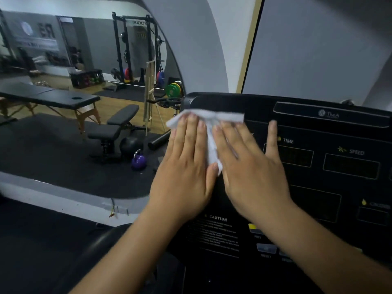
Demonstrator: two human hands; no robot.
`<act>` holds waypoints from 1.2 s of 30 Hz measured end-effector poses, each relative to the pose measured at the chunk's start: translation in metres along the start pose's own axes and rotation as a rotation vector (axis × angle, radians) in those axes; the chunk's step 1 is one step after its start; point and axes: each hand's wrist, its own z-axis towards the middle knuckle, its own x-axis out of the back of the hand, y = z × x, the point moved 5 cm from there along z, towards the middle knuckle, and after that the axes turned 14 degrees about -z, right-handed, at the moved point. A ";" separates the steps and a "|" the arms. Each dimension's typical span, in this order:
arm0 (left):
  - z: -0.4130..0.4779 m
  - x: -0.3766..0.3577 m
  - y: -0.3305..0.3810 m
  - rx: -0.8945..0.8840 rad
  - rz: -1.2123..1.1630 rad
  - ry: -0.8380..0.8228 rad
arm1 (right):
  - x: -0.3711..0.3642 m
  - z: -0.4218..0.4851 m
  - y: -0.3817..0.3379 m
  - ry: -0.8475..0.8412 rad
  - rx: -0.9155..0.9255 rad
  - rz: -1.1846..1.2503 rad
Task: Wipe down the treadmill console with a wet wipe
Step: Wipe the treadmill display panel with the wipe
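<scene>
As left hand (184,166) presses, wipe (222,116) beneath fingers (192,132)

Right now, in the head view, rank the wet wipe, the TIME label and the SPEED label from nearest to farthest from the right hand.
1. wet wipe: leftmost, pressed under the right hand.
2. TIME label: just right of the hand's outermost finger.
3. SPEED label: further right on the panel.
</scene>
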 end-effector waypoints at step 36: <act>-0.037 -0.008 0.003 -0.001 -0.085 -0.012 | -0.001 -0.031 -0.026 -0.087 -0.015 0.020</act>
